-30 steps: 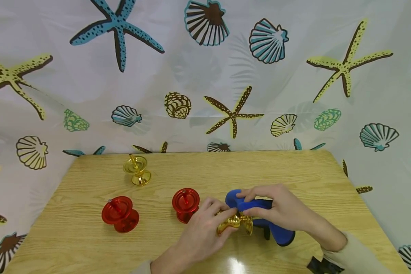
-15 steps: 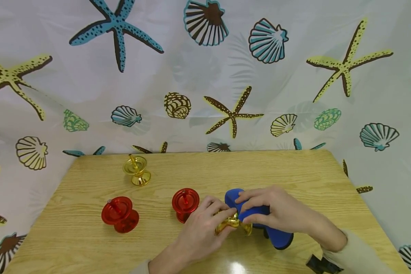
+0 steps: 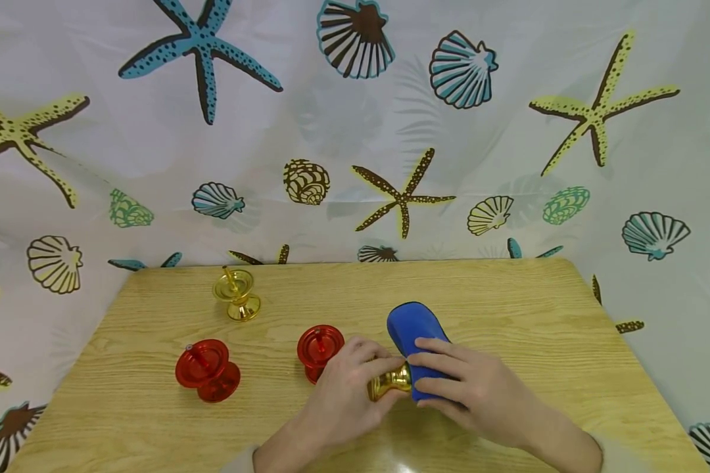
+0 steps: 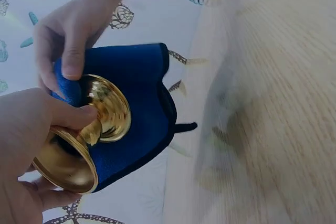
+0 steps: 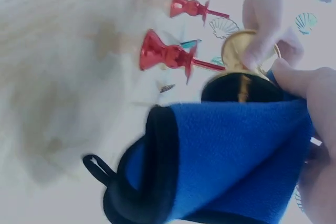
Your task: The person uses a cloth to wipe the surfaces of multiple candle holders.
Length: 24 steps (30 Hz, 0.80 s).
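Observation:
My left hand (image 3: 352,384) grips a gold candle holder (image 3: 395,380) at its flared end, holding it tipped on its side above the table. A blue cloth (image 3: 417,328) with black edging and a black loop (image 5: 97,167) lies against the other end. My right hand (image 3: 485,391) holds this cloth around that end, fingers bent over it. In the left wrist view the holder's narrow waist and both flared ends show, with the cloth (image 4: 139,145) behind. In the right wrist view the cloth covers part of the dish, and a spike shows inside it.
Two red candle holders with spikes stand on the wooden table (image 3: 307,289), one (image 3: 321,348) just beyond my left hand, the other (image 3: 207,368) farther left. Another gold candle holder (image 3: 236,293) stands at the back left. A seashell-patterned sheet (image 3: 343,131) hangs behind and around.
My right hand has moved down and wrapped the blue cloth over the gold holder's right end, which showed before. The cloth has turned more upright. My left hand stays nearly in place.

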{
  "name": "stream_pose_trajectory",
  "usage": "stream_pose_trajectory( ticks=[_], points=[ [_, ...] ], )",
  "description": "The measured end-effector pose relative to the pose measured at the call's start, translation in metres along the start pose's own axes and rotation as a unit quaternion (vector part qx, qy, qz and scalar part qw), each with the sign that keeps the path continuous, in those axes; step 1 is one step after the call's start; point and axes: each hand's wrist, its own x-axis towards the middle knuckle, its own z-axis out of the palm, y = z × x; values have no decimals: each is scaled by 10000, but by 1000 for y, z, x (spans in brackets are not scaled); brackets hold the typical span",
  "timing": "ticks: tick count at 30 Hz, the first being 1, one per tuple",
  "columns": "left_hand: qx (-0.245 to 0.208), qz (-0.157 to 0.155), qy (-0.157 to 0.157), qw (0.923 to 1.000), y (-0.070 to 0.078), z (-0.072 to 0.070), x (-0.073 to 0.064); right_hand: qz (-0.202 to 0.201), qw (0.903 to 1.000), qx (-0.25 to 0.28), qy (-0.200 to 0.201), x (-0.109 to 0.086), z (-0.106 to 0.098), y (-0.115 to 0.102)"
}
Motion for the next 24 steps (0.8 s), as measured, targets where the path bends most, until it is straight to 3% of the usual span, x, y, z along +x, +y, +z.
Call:
stream_pose_trajectory(
  ticks=[8, 13, 17, 21, 24],
  points=[
    [-687, -1088, -241, 9914, 5, -3, 4, -579, 9896, -1190, 556, -10, 15, -14],
    [-871, -1500, -419, 9840, 6, -4, 6, -801, 9830, -1538, 595, -13, 18, -19],
    [-820, -1396, -460, 9857, 6, -4, 5, -442, 9916, -1177, 316, -11, 13, -17],
    [-500, -843, -313, 9947, 6, -3, 3, 38, 9993, -351, -117, -5, 2, -8],
    [-210, -340, -196, 9990, 5, -1, 1, 417, 9971, 399, -501, 0, -6, 1]
  ],
)
